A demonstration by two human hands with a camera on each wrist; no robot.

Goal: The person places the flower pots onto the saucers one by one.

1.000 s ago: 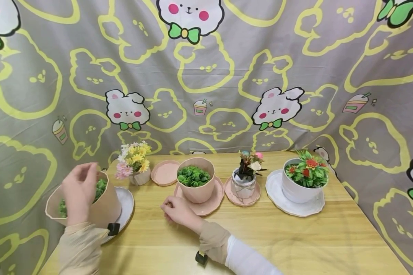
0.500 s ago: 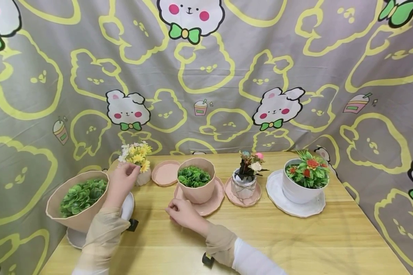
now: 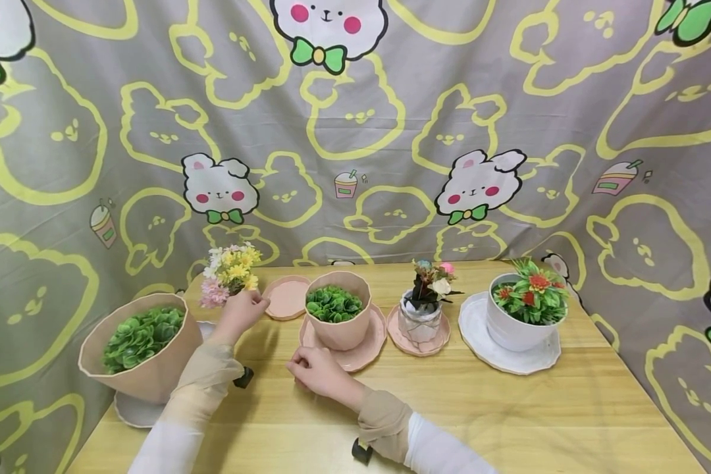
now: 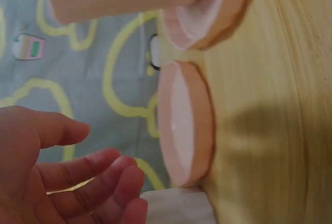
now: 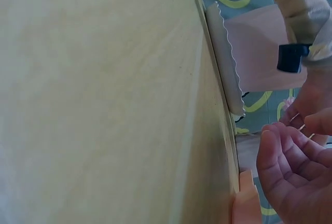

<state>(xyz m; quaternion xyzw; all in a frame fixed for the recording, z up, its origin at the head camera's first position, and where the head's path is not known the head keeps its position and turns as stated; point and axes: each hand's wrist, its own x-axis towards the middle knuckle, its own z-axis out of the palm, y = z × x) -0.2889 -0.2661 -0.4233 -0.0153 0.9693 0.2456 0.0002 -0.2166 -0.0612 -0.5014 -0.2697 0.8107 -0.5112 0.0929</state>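
My left hand (image 3: 243, 315) is in front of the small pot of yellow, white and pink flowers (image 3: 232, 264), hiding most of that pot in the head view. In the left wrist view its thumb and loosely bent fingers (image 4: 106, 167) stand apart with nothing between them, close to the white pot (image 4: 179, 207). An unoccupied pink saucer (image 3: 286, 297) lies just right of the flowers. My right hand (image 3: 321, 373) hovers or rests by the front of a larger pink saucer (image 3: 374, 345); it holds nothing. On that saucer stands a pink pot (image 3: 339, 334) with green leaves.
A big pink pot (image 3: 180, 359) of leaves stands on a white saucer (image 3: 136, 411) at the left. Further right are a small white pot (image 3: 419, 322) on a pink saucer and a white pot (image 3: 517, 329) of red flowers on a white saucer (image 3: 473, 322). A patterned curtain (image 3: 385, 131) hangs behind.
My left hand has moved right, from over the big left pot to the small flower pot. My right hand has shifted slightly right and down. The pots look unmoved.
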